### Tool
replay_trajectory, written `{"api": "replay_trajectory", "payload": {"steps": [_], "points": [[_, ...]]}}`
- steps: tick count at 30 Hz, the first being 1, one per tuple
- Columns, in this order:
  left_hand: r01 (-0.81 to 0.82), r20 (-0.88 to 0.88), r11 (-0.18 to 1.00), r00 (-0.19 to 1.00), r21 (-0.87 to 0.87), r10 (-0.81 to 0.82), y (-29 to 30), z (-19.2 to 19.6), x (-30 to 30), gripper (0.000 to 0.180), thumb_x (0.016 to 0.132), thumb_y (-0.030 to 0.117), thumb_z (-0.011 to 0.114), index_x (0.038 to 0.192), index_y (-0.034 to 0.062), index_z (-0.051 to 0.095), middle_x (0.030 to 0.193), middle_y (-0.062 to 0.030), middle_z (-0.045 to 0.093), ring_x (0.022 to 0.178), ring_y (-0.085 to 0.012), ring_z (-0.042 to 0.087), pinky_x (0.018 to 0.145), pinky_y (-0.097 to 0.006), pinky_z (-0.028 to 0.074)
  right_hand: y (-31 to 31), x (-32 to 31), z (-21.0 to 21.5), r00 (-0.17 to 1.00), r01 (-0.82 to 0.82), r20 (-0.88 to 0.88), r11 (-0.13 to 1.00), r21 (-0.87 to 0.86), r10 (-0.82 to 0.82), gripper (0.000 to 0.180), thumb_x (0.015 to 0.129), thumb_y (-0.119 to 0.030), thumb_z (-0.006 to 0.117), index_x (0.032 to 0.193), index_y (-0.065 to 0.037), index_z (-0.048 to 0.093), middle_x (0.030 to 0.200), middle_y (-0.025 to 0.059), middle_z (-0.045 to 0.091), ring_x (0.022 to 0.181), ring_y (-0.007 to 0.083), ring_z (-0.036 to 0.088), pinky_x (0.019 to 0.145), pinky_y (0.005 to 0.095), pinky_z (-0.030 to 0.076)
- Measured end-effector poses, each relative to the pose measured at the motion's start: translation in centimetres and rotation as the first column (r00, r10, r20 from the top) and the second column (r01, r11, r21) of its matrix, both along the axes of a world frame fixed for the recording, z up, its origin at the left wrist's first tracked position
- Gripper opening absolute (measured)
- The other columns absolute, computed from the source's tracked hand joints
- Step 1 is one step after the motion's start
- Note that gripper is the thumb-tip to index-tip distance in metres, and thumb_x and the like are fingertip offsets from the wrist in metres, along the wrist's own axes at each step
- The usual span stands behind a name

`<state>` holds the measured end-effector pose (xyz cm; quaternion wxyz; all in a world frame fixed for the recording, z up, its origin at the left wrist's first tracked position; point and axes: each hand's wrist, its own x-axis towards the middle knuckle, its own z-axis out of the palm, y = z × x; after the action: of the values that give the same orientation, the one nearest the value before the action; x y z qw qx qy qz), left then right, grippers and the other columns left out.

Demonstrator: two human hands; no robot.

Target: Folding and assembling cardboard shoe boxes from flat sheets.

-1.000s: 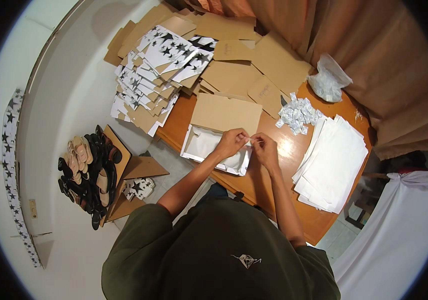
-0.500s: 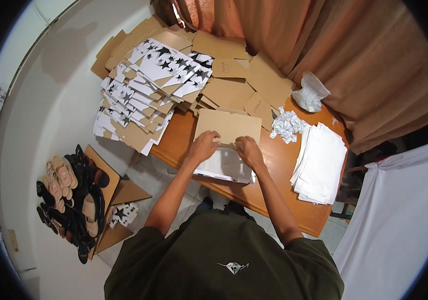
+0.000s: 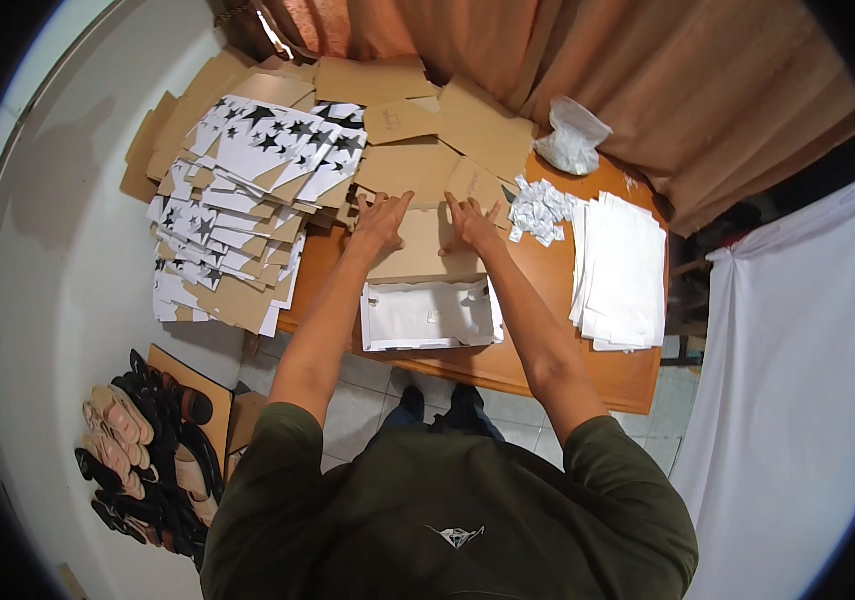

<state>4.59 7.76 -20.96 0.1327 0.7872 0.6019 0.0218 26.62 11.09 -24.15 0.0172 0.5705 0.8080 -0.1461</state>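
table (image 3: 548, 365): orange-brown wooden top, it carries almost everything here; its near edge is in front of the person.
curtain (image 3: 588, 70): brownish cloth hanging behind the table, at the far side.
white cloth (image 3: 798, 400): large sheet hanging at the person's right, beside the table.
star-printed sheets (image 3: 238, 210): big untidy pile of flat white cardboard with black stars, on the left end of the table, partly over its edge.
plain cardboard pieces (image 3: 418, 130): brown flat pieces spread on the far part of the table, behind the hands.
white sheets (image 3: 623, 270): neat stack on the right part of the table, well apart from the box.
open box (image 3: 430, 315): white inside, shallow, lying near the table's front edge, between the two forearms.
box lid flap (image 3: 428, 250): brown panel standing out from the far side of the box – both hands are on it.
sandals (image 3: 138, 450): several pairs on the floor at the lower left, beside a brown board.
plastic bag (image 3: 573, 135): clear, crumpled, at the far right of the table.
small white packets (image 3: 540, 208): little heap just right of the right hand.
left hand (image 3: 383, 218): lies flat on the flap's far left part, fingers spread – palm down, pinching nothing.
right hand (image 3: 470, 222): flat on the flap's far right part, fingers spread too.
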Motion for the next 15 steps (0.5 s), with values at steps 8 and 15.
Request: {"api": "replay_trajectory", "payload": {"steps": [8,15], "points": [[0.012,0.063,0.987,0.998,0.163,-0.023,0.2,-0.2,0.1,0.093,0.062,0.018,0.093,0.144,0.0178,0.048,0.121,-0.0116,0.053,0.124,-0.0296,0.054,0.104,-0.06,0.031,-1.4,0.6,2.3,0.997,-0.006,-0.069,0.987,0.162,0.017,0.109,0.051,-0.04,0.097,0.145,-0.02,0.046,0.125,0.016,0.056,0.128,0.0346,0.052,0.11,0.0753,0.019],[0.04,0.178,0.964,0.98,0.262,-0.089,-0.8,4.5,0.7,0.041,0.07,0.01,0.085,0.106,0.0091,0.064,0.11,-0.0124,0.055,0.106,-0.0305,0.062,0.086,-0.046,0.042,-2.6,2.3,5.7,0.953,-0.025,-0.28,0.952,0.306,0.116,0.049,0.075,-0.019,0.082,0.12,-0.014,0.064,0.111,0.0111,0.06,0.112,0.0313,0.058,0.104,0.0568,0.037]]}}
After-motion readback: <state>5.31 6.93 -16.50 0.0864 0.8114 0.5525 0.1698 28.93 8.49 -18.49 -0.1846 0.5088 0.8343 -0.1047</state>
